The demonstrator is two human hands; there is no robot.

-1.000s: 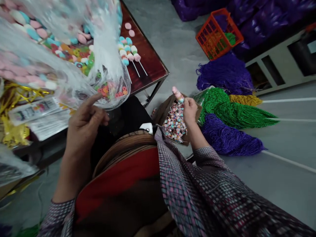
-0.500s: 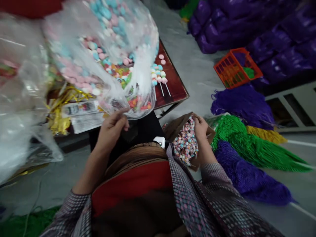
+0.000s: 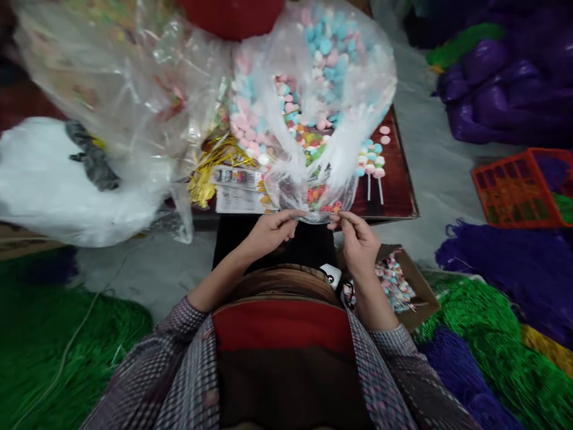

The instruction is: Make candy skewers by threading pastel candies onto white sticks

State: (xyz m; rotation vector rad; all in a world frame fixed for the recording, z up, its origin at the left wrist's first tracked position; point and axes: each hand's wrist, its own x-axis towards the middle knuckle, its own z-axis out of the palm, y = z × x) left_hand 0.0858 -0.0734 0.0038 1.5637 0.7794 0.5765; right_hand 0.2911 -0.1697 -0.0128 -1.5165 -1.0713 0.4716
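A clear plastic bag [image 3: 320, 137] full of pink, blue and white candies lies on the dark red table [image 3: 398, 203], its near edge hanging at the table's front. My left hand [image 3: 274, 232] pinches that near edge on the left side. At the right side of the same edge, my right hand [image 3: 358, 239] has thumb and fingers closed on the plastic. Red and orange gummies show through the film between the hands. Candy sticks [image 3: 375, 161] lie to the right of the bag, and flat printed packets [image 3: 239, 188] to its left.
Gold ties [image 3: 203, 190] and another big clear bag [image 3: 134, 89] are at the left. A cardboard box [image 3: 418, 278] of wrapped candies stands below my right forearm. Green strands [image 3: 478, 310], purple strands [image 3: 514, 269] and an orange crate [image 3: 514, 185] are farther right.
The view has swung left. My right hand has left the box of wrapped candies and come up to the bag's near edge. My left hand has moved closer to it.
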